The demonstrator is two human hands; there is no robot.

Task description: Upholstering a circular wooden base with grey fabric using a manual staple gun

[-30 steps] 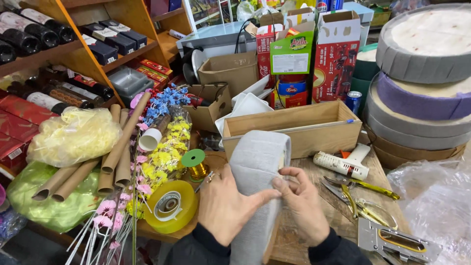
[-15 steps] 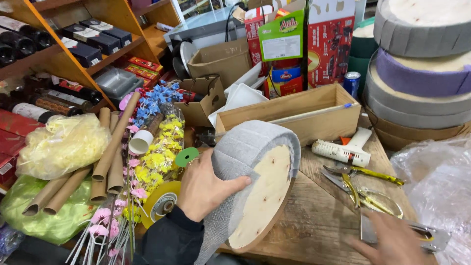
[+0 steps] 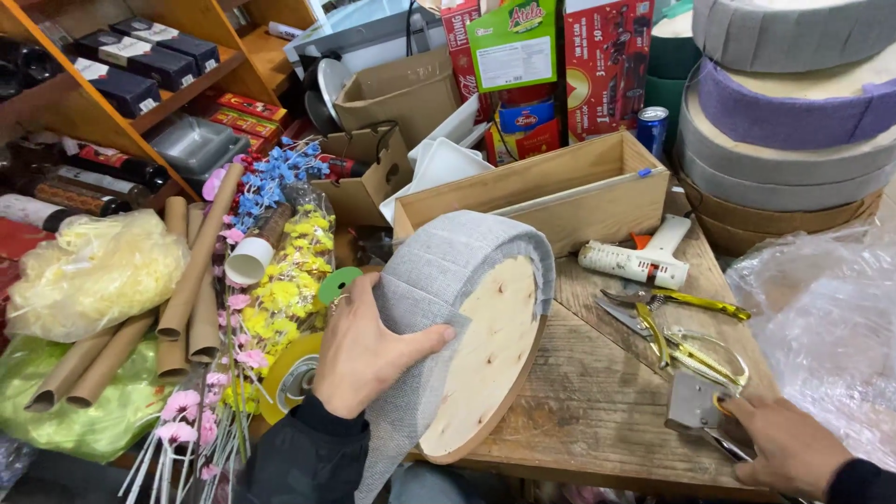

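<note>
Worktop [image 3: 597, 411]: weathered wooden planks, crowded with tools and boxes; it carries most of what follows.
Stack of padded rounds [image 3: 793, 121]: at the far right, several fabric-wrapped discs in grey, purple and tan piled one on another.
Wooden box [image 3: 560, 191]: long, open-topped, lying behind the tilted round.
Clear plastic sheet [image 3: 821, 317]: crumpled at the right edge of the worktop.
Round wooden board [image 3: 490, 350]: stands tilted on its edge near the front of the worktop, bare wood face turned to the right, a band of grey fabric [image 3: 439, 271] wrapped over its rim and hanging loose at the lower left.
Cardboard tubes [image 3: 191, 280]: a bundle lying left of the worktop, beside artificial flowers [image 3: 280, 271] in yellow, blue and pink.
Left hand [image 3: 369, 350]: grip spread flat on the grey fabric, pressing it against the board's rim, thumb lying over the cloth edge.
Right hand [image 3: 789, 448]: at the lower right corner, fingers closed on a metal staple gun [image 3: 695, 406] lying on the worktop.
Glue gun [image 3: 644, 257]: white, lying just right of the wooden box.
Scissors [image 3: 686, 345]: gold-handled, lying between the glue gun and the staple gun.
</note>
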